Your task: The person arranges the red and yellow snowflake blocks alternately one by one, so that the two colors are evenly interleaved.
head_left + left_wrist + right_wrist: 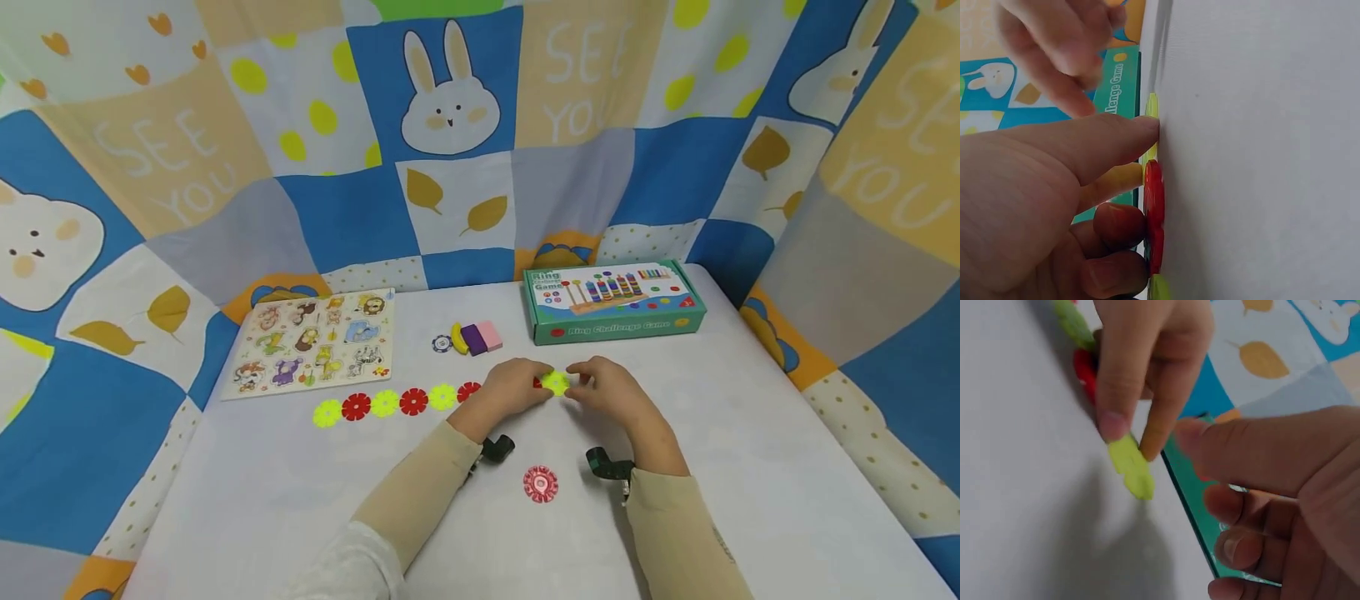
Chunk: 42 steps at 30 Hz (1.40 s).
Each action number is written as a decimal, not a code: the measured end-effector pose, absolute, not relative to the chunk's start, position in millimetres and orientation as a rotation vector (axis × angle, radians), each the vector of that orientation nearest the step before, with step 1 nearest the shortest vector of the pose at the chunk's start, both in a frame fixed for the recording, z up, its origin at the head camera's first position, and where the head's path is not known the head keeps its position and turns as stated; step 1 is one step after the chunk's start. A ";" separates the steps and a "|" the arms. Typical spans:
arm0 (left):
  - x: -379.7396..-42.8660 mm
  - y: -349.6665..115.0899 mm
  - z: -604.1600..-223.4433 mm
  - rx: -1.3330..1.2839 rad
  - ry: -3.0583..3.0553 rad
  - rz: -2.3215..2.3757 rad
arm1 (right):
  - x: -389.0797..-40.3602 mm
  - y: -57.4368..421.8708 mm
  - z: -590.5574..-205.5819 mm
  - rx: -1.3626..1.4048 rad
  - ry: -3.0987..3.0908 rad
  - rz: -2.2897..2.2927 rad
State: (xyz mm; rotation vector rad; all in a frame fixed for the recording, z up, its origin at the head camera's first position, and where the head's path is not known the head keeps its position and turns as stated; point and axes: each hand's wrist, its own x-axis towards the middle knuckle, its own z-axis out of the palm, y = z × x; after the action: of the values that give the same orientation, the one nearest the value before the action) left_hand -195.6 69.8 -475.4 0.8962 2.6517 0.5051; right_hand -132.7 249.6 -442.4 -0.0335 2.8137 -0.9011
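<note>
A row of slotted, flower-shaped plastic discs alternates yellow-green and red on the white table; part of it is hidden under my left hand (pixel 512 387). At its right end lies a yellow-green flower disc (pixel 556 383). My left thumb and index finger pinch this disc (pixel 1130 465), while the other fingers rest by a red disc (pixel 1154 197) beside it. My right hand (pixel 609 388) hovers just right of the end disc, fingers loosely bent and holding nothing. In the right wrist view, a gap separates its thumb (pixel 1235 440) from the disc.
A red-and-white chip (pixel 541 484) lies between the forearms. Behind the row are a blue-and-white chip (pixel 442 342), a toy banana (pixel 459 339), a purple block (pixel 474 339) and a pink block (pixel 490 335). An animal puzzle board (pixel 307 342) sits left, a green game box (pixel 615 302) right.
</note>
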 end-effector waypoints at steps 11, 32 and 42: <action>-194.4 68.0 -474.3 0.893 2.660 0.509 | -62.6 219.7 -444.6 -0.268 2.873 -0.996; -191.2 66.8 -471.3 0.853 2.651 0.516 | -23.6 184.5 -457.9 -0.317 2.856 -0.752; -191.7 66.4 -472.7 0.878 2.655 0.523 | -28.8 184.3 -445.4 -0.268 2.680 -0.967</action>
State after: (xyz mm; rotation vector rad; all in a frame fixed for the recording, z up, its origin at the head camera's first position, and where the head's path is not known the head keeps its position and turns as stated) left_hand -191.7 66.4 -472.7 0.8780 2.6547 0.5227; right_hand -28.8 184.3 -445.4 -0.2682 2.6799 -0.9666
